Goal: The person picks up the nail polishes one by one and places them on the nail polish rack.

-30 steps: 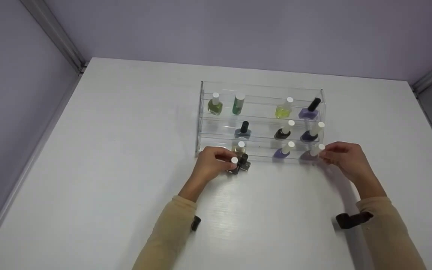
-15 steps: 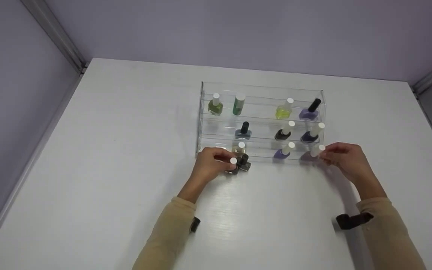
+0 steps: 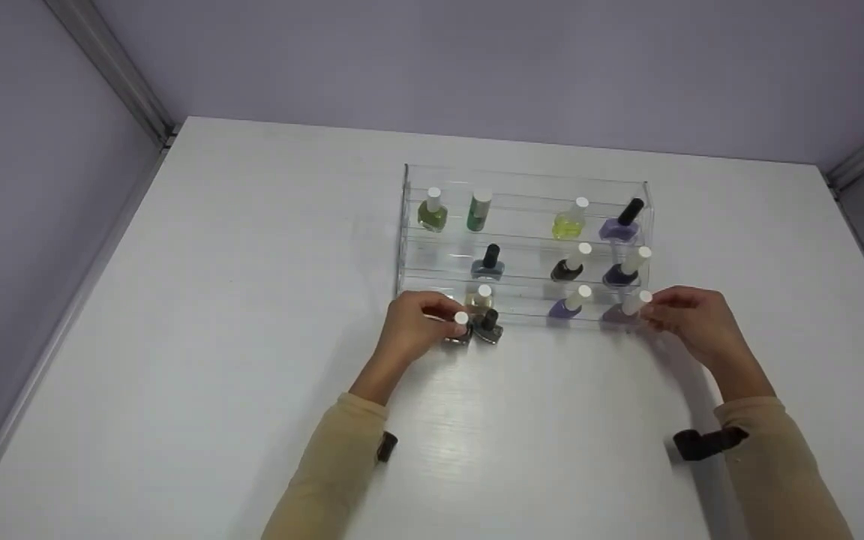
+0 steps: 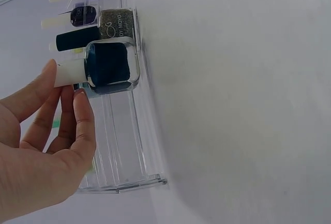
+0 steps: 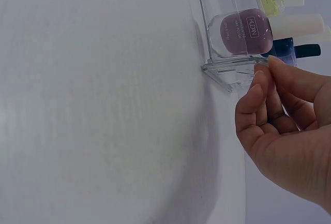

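Note:
My left hand (image 3: 413, 326) pinches the white cap of a dark blue nail polish bottle (image 4: 109, 64), thumb on one side and fingers on the other. The bottle is at the front of the clear stepped rack (image 3: 526, 289), left of centre. Right beside it, a glittery nail polish bottle with a black cap (image 3: 488, 330) overlaps the rack's front edge. At the rack's front right corner, my right hand (image 3: 691, 319) pinches the clear side panel (image 5: 243, 64) between thumb and fingers. A mauve nail polish bottle (image 5: 247, 33) with a white cap stands just inside that corner.
Other nail polish bottles fill parts of the rack's tiers, among them a green one (image 3: 432, 216), a yellow one (image 3: 568, 225) and a purple one (image 3: 565, 307). The white table (image 3: 252, 262) meets pale walls (image 3: 477, 67) at the back and sides.
My left hand has shifted slightly left with the dark blue bottle, widening the gap to the black-capped one. My right hand stays at the rack's corner.

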Demonstrator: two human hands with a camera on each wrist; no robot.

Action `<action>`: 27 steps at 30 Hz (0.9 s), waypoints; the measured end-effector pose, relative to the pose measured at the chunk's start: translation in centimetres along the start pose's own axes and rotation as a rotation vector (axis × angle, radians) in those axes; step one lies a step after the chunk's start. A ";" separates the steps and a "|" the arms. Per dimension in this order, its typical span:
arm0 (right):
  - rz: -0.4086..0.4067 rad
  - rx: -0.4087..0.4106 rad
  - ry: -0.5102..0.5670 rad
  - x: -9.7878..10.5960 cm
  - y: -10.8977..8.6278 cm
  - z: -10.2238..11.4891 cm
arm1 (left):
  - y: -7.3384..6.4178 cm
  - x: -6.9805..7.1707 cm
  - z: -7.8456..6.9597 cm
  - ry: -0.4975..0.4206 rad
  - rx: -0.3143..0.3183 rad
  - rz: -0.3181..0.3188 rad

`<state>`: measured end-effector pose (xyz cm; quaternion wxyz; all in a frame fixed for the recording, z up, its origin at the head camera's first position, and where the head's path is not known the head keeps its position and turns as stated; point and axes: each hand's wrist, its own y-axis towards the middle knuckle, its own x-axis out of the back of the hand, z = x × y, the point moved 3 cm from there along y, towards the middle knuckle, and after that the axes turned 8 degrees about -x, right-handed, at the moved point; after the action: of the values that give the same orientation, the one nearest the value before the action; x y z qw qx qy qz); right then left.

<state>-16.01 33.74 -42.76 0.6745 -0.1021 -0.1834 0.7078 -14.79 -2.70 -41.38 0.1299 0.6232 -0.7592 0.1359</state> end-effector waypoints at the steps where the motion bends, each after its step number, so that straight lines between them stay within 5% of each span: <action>1: 0.002 0.001 -0.003 0.0 0.0 0.0 | 0.0 0.1 0.0 0.001 0.002 -0.002; 27: 0.002 0.021 -0.040 0.0 0.0 0.1 | 0.3 1.7 -0.9 -0.012 0.022 -0.045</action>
<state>-16.04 33.69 -42.70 0.6711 -0.0812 -0.1892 0.7122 -15.38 -3.89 -39.93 0.1213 0.6423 -0.7442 0.1376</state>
